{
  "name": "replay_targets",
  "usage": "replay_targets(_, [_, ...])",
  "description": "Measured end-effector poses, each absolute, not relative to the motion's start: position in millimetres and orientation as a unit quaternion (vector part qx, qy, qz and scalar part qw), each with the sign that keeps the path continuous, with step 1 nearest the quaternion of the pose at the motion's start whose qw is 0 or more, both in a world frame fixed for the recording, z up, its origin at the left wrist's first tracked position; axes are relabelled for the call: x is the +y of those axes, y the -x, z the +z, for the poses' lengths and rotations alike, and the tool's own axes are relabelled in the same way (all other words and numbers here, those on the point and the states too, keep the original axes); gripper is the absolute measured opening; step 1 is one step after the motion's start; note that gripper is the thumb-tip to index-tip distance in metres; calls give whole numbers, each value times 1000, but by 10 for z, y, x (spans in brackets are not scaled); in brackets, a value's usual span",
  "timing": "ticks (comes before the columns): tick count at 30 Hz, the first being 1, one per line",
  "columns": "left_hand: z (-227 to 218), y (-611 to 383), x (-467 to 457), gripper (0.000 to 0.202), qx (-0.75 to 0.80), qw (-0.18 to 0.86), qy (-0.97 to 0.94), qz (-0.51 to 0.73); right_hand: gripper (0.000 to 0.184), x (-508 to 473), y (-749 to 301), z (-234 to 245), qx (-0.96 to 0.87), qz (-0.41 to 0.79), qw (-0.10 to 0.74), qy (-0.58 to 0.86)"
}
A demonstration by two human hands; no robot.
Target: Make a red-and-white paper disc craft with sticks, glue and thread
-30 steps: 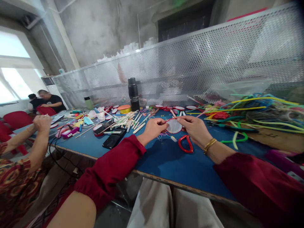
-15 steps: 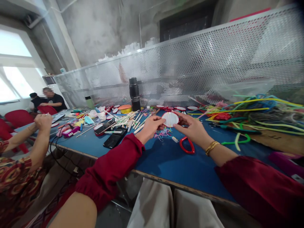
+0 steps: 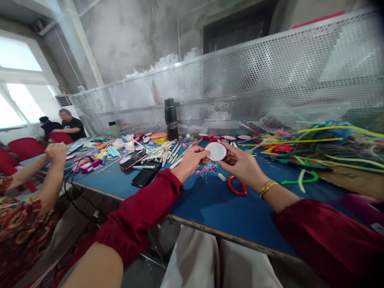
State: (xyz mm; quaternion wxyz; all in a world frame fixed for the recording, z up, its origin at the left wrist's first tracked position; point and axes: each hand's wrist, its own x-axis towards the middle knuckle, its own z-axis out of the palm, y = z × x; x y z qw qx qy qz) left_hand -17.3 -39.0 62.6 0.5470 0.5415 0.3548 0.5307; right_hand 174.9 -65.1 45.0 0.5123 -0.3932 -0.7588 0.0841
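Note:
Between my two hands, above the blue table, is a small round disc [image 3: 217, 152] with a white face and a red rim, much like a little hand drum. My left hand [image 3: 193, 159] pinches its left edge between thumb and fingers. On the opposite edge, my right hand [image 3: 240, 162] grips it, thumb at the lower rim and fingers behind. A thin pale line runs down the white face. Under the disc lies a tangle of thin coloured cords [image 3: 205, 171]. Red-handled scissors [image 3: 237, 186] rest just below my right hand, their blades not visible.
Left of my hands are a phone [image 3: 143, 176], a pile of pale sticks [image 3: 160, 151] and a black bottle [image 3: 171, 120]. Coloured strips [image 3: 318, 138] heap up at the right. A co-worker's hands [image 3: 56, 154] are at the left. A perforated metal screen [image 3: 255, 80] stands behind.
The disc stays in both hands and has turned slightly, its white face shifting a little. My right fingers have curled further behind its edge. The view has shifted slightly.

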Motion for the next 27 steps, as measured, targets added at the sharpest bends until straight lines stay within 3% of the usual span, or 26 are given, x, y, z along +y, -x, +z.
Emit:
replay_targets(6, [637, 165, -400, 14, 354, 548, -540, 532, 66, -652, -1737, 458, -748, 146, 524, 380])
replay_targets(13, [650, 160, -419, 16, 362, 543, -534, 538, 76, -692, -1722, 482, -757, 74, 511, 400])
replay_targets(17, [637, 153, -419, 17, 362, 541, -537, 536, 71, -742, -1694, 519, -753, 12, 500, 428])
replay_targets(27, [606, 139, -420, 18, 364, 536, -542, 535, 68, -771, -1659, 539, -742, 22, 503, 443])
